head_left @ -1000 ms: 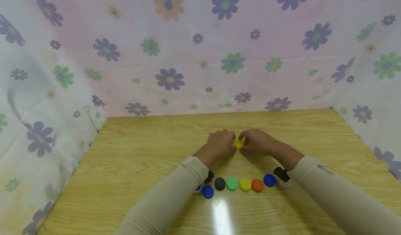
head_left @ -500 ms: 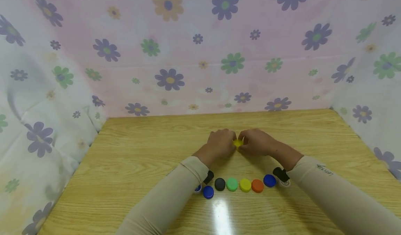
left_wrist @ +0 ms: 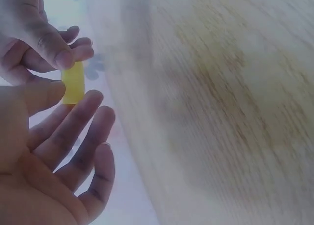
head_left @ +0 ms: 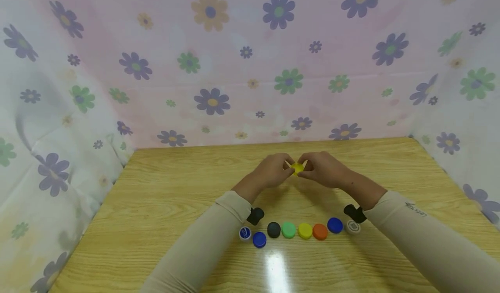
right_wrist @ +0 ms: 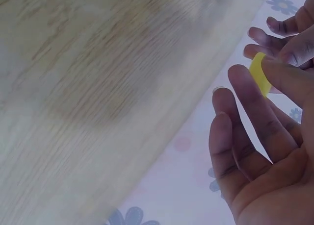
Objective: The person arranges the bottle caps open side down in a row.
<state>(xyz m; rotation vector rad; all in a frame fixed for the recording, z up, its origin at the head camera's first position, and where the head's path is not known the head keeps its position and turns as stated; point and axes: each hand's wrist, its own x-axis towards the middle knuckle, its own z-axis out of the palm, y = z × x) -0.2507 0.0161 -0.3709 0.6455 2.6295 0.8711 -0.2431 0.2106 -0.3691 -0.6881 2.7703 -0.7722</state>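
Note:
A yellow bottle cap (head_left: 297,168) is held up between both hands, beyond the row of caps on the table. My left hand (head_left: 273,170) pinches its left side between thumb and fingers, and my right hand (head_left: 322,169) pinches the right side. In the left wrist view the yellow cap (left_wrist: 73,83) shows edge-on, with the left thumb against it and the other three fingers spread loosely. From the right wrist the yellow cap (right_wrist: 259,74) is partly covered by the right thumb and the forefinger.
Nearer the body lies a row of caps: white-and-blue (head_left: 245,233), blue (head_left: 259,239), black (head_left: 274,229), green (head_left: 288,230), yellow (head_left: 305,231), orange-red (head_left: 320,232), another blue (head_left: 335,225) and a whitish one (head_left: 353,227). Flowered cloth (head_left: 234,67) hangs behind the wooden table (head_left: 175,189).
Both hands have risen with the yellow cap, and their fingers have spread a little. The left sleeve has shifted, so the white-and-blue cap now shows fully. The row of caps lies as before.

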